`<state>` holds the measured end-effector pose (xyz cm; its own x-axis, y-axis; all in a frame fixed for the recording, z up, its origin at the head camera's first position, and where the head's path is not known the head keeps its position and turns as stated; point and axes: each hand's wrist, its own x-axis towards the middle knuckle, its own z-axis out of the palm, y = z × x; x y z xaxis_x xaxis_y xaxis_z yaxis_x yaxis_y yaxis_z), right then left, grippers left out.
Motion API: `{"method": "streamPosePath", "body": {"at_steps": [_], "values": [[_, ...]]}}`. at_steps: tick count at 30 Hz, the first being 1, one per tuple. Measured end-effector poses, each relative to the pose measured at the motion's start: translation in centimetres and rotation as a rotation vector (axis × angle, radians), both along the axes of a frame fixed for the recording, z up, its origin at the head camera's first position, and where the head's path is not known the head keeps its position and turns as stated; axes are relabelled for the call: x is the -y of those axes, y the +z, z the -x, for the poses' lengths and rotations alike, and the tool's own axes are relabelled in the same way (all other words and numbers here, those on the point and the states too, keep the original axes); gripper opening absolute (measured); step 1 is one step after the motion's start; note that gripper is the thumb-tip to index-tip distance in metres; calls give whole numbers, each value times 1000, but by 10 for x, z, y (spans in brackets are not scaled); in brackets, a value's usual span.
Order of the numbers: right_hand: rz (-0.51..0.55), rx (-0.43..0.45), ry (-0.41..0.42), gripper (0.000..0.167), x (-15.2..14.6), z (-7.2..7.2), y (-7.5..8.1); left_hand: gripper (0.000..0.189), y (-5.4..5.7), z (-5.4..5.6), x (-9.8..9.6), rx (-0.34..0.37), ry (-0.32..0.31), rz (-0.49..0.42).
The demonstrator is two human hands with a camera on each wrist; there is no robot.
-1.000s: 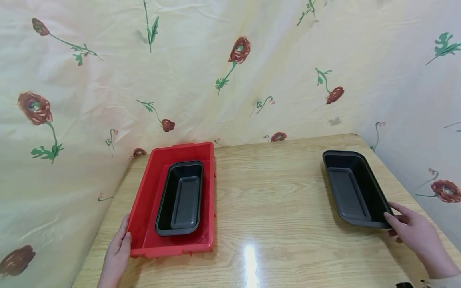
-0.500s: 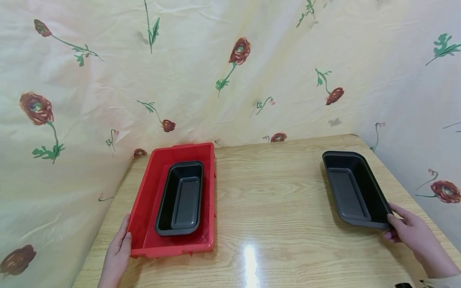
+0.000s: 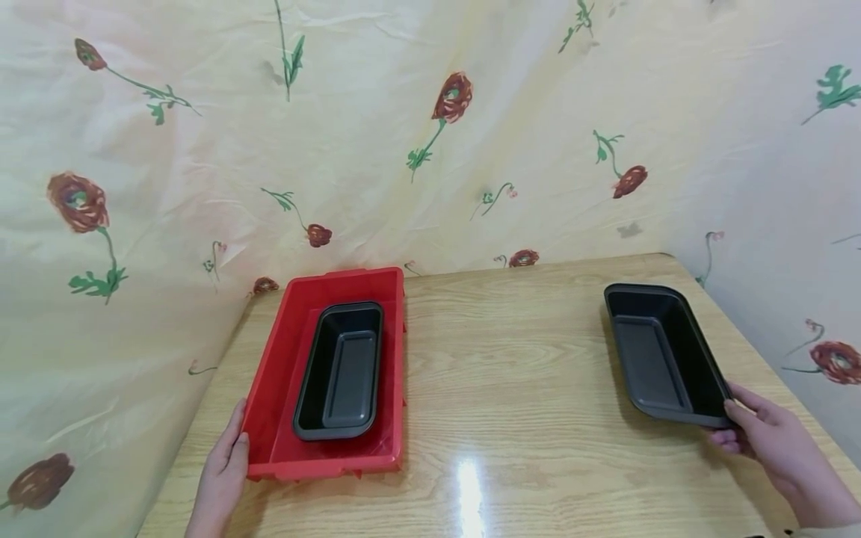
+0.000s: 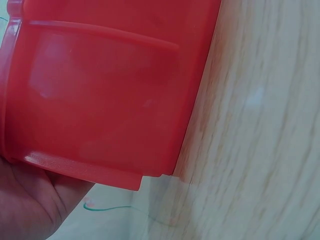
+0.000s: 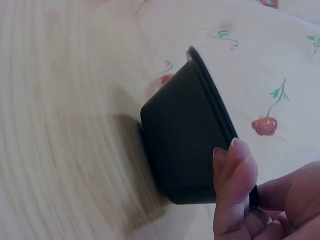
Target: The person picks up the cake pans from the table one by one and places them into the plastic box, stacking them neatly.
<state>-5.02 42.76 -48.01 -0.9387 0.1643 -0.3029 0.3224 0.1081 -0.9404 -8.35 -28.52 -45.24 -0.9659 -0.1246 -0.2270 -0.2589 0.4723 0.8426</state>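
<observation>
A red plastic tray (image 3: 282,403) stands on the left of the table with a dark loaf pan (image 3: 351,377) lying inside it. My left hand (image 3: 222,471) grips the tray at its near left corner; in the left wrist view the palm sits against the rim and the fingers are hidden behind it. At the right, a second dark loaf pan (image 3: 649,362) is held by its near right corner in my right hand (image 3: 773,444). The right wrist view shows that pan's outer side (image 5: 182,135), with the rim pinched between thumb and curled fingers (image 5: 235,175).
The wooden table (image 3: 498,381) runs between the tray and the second pan. A flower-printed cloth (image 3: 377,134) hangs behind the table and along both sides. A bright light reflection (image 3: 469,493) lies on the near tabletop.
My right hand's fingers have shifted and curled further under the pan's corner, and its thumb has slid slightly right. The left hand, tray and both pans stay in place; the head view drifts slightly.
</observation>
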Motion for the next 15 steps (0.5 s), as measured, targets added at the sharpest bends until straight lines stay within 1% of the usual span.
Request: {"method": "streamPosePath", "body": {"at_steps": [2,4,5,8,10,12,15], "values": [[85,-6,-11,62,0,-1,-1,54,0,0,-1,-2,4,-10],[147,-22,-17,54,1,-2,-3,54,0,1,-2,-1,10,-15],[160,-25,-16,52,2,-2,-3,54,0,1,-2,4,15,-14],[210,-59,-12,37,6,-3,-2,53,1,1,-3,3,20,-17],[217,-62,-11,35,10,-3,0,53,1,0,-2,-1,19,-4],[207,-55,-10,39,14,-2,3,53,1,0,-1,-11,14,1],[180,-29,-14,56,19,-1,9,53,0,0,0,-18,9,10]]}}
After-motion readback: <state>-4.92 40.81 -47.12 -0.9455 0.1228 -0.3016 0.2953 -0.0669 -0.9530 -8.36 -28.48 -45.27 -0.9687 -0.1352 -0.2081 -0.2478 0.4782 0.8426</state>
